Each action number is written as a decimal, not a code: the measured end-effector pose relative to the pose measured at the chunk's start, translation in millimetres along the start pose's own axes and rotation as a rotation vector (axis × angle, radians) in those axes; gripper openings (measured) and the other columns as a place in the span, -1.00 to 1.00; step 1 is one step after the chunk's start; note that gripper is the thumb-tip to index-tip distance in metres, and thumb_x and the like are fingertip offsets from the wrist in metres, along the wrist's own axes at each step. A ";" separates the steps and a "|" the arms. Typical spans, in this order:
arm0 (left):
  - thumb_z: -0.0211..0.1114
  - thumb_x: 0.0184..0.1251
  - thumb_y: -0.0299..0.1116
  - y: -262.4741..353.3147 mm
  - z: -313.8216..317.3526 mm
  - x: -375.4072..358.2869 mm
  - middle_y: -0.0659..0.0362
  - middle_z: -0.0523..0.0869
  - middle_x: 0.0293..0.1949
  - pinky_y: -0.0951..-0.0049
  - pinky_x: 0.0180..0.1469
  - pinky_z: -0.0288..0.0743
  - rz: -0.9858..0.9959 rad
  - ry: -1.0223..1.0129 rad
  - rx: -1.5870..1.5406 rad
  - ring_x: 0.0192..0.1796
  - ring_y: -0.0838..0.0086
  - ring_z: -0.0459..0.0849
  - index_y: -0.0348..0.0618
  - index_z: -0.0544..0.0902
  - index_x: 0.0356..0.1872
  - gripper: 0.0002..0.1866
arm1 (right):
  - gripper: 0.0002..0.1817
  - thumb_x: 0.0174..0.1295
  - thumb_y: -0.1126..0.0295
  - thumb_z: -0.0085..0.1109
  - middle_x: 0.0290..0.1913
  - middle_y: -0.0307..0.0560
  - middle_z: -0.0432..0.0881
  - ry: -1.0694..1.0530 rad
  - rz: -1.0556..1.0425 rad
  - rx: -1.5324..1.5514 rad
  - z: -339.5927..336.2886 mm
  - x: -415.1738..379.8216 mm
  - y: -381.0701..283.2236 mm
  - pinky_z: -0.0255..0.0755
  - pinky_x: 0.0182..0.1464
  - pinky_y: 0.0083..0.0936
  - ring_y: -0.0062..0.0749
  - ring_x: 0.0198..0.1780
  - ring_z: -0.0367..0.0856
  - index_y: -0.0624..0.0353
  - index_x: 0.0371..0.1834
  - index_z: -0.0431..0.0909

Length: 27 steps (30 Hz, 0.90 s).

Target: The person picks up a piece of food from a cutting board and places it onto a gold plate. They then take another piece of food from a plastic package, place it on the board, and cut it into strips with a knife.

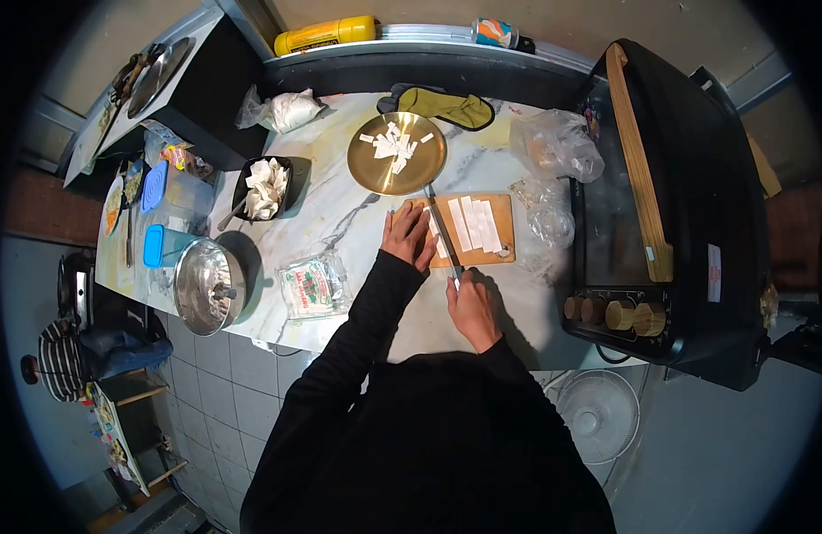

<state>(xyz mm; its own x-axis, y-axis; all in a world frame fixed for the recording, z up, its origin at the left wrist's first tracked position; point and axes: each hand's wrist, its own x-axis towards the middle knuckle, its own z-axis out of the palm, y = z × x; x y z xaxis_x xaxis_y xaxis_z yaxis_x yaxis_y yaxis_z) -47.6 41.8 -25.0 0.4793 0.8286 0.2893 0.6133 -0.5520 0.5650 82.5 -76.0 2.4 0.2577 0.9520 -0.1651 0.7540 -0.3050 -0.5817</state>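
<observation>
The right hand grips the handle of a knife, whose blade lies across the left part of a wooden cutting board. The left hand presses its fingertips onto a white strip on the board, just beside the blade. More white strips lie side by side on the board, to the right of the knife. Beyond the board, a gold-coloured round plate holds small white pieces. A printed plastic packet lies on the marble-patterned table, left of the left hand. Farther left are a black bowl with crumpled white material and a metal bowl.
</observation>
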 end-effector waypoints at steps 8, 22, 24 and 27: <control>0.26 0.27 -0.21 -2.9 1.7 0.3 -0.03 0.42 0.34 -0.11 0.48 -0.06 0.001 0.009 -0.024 0.47 0.04 0.23 -0.27 0.46 0.27 -0.42 | -0.66 0.41 0.19 -0.03 -0.46 0.32 0.62 -0.020 0.027 -0.010 -5.6 -1.2 -8.0 0.47 -0.26 0.10 0.32 -0.35 0.61 0.34 -0.24 0.41; 0.28 0.27 -0.22 -3.9 2.4 0.8 -0.02 0.42 0.34 -0.11 0.48 -0.05 -0.001 0.002 -0.030 0.47 0.04 0.24 -0.23 0.41 0.33 -0.39 | -0.65 0.42 0.19 -0.05 -0.42 0.34 0.62 -0.036 0.061 -0.032 -6.9 1.0 -10.1 0.48 -0.26 0.09 0.31 -0.32 0.62 0.34 -0.25 0.40; 0.28 0.27 -0.23 -3.5 1.1 0.7 -0.02 0.42 0.34 -0.11 0.47 -0.05 -0.010 -0.004 -0.039 0.46 0.04 0.25 -0.23 0.41 0.33 -0.39 | -0.65 0.42 0.19 -0.04 -0.43 0.34 0.61 -0.018 0.056 -0.032 -4.1 0.4 -9.1 0.48 -0.27 0.09 0.31 -0.34 0.62 0.34 -0.26 0.40; 0.28 0.27 -0.23 -4.0 0.4 1.5 -0.02 0.42 0.34 -0.10 0.48 -0.06 -0.020 -0.015 -0.045 0.46 0.05 0.26 -0.23 0.41 0.33 -0.39 | -0.65 0.42 0.20 -0.02 -0.44 0.34 0.61 -0.025 0.060 -0.032 -2.5 2.0 -7.3 0.49 -0.30 0.07 0.30 -0.36 0.62 0.35 -0.28 0.40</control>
<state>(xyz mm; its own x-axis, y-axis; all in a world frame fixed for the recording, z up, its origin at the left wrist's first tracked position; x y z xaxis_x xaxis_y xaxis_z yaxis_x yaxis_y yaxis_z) -49.1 45.2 -27.1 0.4768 0.8378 0.2659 0.5942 -0.5301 0.6049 79.1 -71.9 8.3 0.2877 0.9324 -0.2190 0.7569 -0.3614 -0.5444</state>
